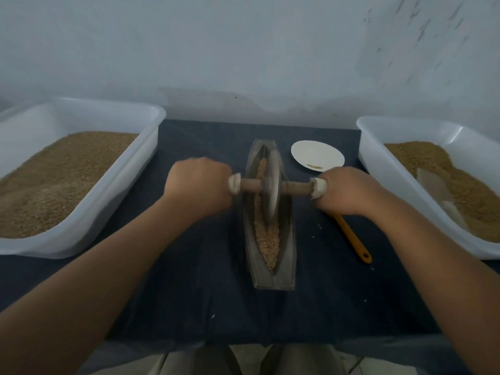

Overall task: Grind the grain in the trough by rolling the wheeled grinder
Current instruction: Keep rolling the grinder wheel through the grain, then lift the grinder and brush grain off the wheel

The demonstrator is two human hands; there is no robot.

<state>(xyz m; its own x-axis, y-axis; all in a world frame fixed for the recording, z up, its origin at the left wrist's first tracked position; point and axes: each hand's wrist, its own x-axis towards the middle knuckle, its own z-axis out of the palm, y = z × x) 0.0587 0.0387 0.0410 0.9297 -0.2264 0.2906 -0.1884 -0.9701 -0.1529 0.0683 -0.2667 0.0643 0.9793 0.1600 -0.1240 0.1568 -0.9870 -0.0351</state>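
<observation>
The grinder (271,185) sits on the grain (267,239) in the trough (284,274), mid-frame. The left hand (200,185) and right hand (347,190) each grip a handle end. If it tips, grain may spill out.

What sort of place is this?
Probably a makeshift grain-processing bench, not a proper kitchen: cloth-covered table against a bare wall, left tub and right tub holding grain, and a metal trough with a wheeled grinder gripped by left hand and right hand.
</observation>
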